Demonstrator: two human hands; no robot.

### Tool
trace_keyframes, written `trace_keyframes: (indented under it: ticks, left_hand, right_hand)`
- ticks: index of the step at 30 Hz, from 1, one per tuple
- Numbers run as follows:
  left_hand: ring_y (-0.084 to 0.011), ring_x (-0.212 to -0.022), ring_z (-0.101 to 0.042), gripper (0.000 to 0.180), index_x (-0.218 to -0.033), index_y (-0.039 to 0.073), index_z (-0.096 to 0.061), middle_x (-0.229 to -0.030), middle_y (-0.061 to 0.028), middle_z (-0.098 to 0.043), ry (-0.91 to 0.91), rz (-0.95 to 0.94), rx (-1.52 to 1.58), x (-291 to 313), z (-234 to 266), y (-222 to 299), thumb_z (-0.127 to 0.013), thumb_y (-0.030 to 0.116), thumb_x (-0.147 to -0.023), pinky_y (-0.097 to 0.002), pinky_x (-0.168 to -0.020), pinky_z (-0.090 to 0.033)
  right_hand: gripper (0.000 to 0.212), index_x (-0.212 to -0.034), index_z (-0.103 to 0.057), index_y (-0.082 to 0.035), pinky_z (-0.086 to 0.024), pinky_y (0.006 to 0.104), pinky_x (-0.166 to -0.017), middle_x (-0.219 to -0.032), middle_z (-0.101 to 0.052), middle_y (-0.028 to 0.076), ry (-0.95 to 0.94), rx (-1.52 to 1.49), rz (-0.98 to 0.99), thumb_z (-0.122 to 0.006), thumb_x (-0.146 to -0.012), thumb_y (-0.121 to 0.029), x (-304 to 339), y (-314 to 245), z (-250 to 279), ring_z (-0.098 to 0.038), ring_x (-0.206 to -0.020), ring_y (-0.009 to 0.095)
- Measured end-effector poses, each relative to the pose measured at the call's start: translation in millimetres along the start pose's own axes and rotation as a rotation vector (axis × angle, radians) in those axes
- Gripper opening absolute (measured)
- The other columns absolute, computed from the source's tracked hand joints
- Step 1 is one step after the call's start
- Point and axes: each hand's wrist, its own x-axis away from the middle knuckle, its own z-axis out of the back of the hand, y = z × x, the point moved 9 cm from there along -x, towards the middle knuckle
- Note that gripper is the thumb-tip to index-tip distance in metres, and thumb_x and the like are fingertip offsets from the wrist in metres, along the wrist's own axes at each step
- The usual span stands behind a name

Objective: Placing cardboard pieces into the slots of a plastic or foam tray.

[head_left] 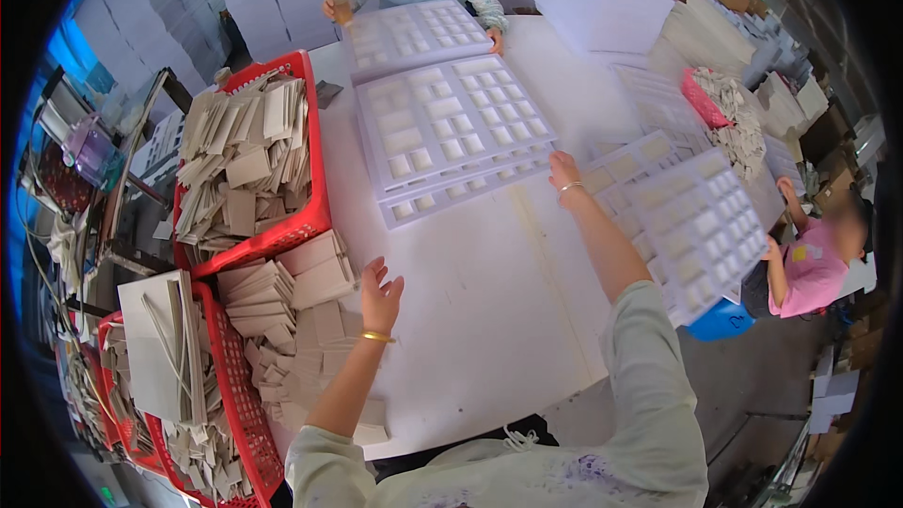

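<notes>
White die-cut sheets [451, 127] — long axis running away — right hand [564, 172] touching.

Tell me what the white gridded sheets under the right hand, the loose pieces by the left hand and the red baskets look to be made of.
Gridded sheets: probably die-cut cardboard, matte white, with square cut-outs, touched by the right hand.
Loose pieces near the left hand: likely greyboard or cardboard offcuts, flat, dull beige.
Red baskets: apparently moulded plastic, with lattice walls.

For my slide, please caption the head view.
Right hand touches stacked white die-cut sheets; left hand hovers near cardboard pieces.
</notes>
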Motion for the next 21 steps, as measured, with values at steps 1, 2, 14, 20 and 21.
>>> trace_keyframes:
  ticks: [1, 2, 14, 20, 21]
  left_hand:
    - [-0.0260, -0.116, -0.051, 0.055, -0.127, 0.001, -0.042, -0.129, -0.0142, -0.049, 0.011, 0.001, -0.009, -13, -2, -7, -0.067, 0.006, -0.079, -0.0347, -0.087, -0.048]
    - [-0.0271, -0.121, -0.047, 0.060, -0.130, 0.002, -0.039, -0.133, -0.0149, -0.045, 0.031, 0.051, -0.066, -26, -13, -12, -0.069, 0.009, -0.079, -0.0361, -0.089, -0.046]
    - [-0.0281, -0.122, -0.046, 0.068, -0.134, -0.003, -0.034, -0.128, -0.0169, -0.048, 0.179, 0.097, 0.025, -104, -37, -35, -0.070, 0.008, -0.077, -0.0370, -0.096, -0.041]
    - [-0.0175, -0.100, -0.054, 0.052, -0.128, -0.003, -0.042, -0.121, -0.0126, -0.052, 0.188, 0.261, 0.312, -87, -38, 3, -0.061, 0.005, -0.081, -0.0286, -0.080, -0.048]
    - [-0.0148, -0.093, -0.054, 0.047, -0.125, -0.003, -0.046, -0.115, -0.0109, -0.055, 0.178, 0.256, 0.328, -85, -36, 8, -0.060, 0.006, -0.082, -0.0267, -0.075, -0.048]
  right_hand:
    - [0.052, -0.125, -0.047, -0.001, -0.046, 0.0380, -0.091, -0.116, -0.059, 0.019, -0.012, -0.006, -0.003, -0.058, -0.088, -0.035, -10, 5, -11, -0.059, -0.105, 0.029]
    - [0.056, -0.127, -0.044, 0.002, -0.044, 0.0398, -0.094, -0.120, -0.057, 0.021, 0.106, 0.185, 0.078, -0.057, -0.088, -0.036, -29, 9, 2, -0.057, -0.109, 0.032]
    - [0.059, -0.122, -0.047, 0.000, -0.054, 0.0427, -0.074, -0.109, -0.059, 0.019, 0.224, 0.059, -0.253, -0.063, -0.085, -0.043, -59, 17, 13, -0.059, -0.098, 0.030]
    - [0.043, -0.116, -0.053, -0.004, -0.055, 0.0368, -0.066, -0.105, -0.059, 0.012, 0.128, -0.320, -0.441, -0.058, -0.091, -0.038, -67, 8, 24, -0.060, -0.085, 0.021]
    - [0.043, -0.116, -0.053, -0.004, -0.055, 0.0368, -0.066, -0.105, -0.059, 0.012, 0.124, -0.326, -0.434, -0.058, -0.091, -0.038, -60, 2, 23, -0.060, -0.085, 0.021]
